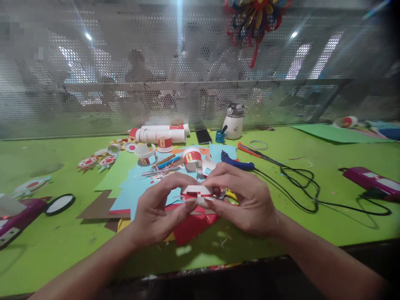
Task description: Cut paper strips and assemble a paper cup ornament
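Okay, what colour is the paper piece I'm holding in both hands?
The paper piece is white with red stripes, seen in the head view.

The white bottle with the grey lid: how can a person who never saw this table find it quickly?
Look at the far edge of the green table, by the perforated metal screen. The white bottle stands upright there, right of the black phone and small blue cup. It alone has a grey lid.

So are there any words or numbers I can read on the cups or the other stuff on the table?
No text can be read anywhere.
Cup piece held by the left hand and right hand: red and white bands only, no words.
Cups: yellow marks on the red band, too small to read.
Bottle: no label seen.
Phone: dark screen.
Purple case: white strip, too blurred to read.
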`<state>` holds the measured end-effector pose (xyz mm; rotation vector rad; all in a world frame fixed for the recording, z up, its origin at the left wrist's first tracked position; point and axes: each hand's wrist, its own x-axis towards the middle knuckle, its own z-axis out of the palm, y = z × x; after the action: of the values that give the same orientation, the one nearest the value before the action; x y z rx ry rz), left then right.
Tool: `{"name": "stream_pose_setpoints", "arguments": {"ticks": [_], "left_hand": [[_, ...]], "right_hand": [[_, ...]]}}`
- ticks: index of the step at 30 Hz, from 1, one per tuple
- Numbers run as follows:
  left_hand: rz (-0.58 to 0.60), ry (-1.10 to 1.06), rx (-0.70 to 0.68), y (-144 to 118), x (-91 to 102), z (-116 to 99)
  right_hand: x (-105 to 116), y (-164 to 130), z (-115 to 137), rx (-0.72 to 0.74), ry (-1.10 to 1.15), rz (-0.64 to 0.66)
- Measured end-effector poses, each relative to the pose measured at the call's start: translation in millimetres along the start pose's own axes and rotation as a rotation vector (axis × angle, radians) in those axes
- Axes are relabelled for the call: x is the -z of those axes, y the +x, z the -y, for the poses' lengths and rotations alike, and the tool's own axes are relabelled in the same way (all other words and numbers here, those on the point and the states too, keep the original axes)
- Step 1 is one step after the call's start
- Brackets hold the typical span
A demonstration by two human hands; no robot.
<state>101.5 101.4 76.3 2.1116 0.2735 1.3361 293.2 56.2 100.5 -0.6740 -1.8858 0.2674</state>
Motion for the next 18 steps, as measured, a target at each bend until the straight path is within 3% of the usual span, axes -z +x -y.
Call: {"name": "stream_pose_setpoints", "arguments": {"ticks": [8,18], "left_hand": [[-0.025,0.04,-0.053,-1.4,0.1,5.0],[-0.053,0.071,0.088,0.3,-0.9,1.3]], "right_hand": [[-0.8,-0.7,-5.3,-0.071,0.064,0.034],[-0.9,-0.2,-8.8,-0.119,0.112,0.04]]}}
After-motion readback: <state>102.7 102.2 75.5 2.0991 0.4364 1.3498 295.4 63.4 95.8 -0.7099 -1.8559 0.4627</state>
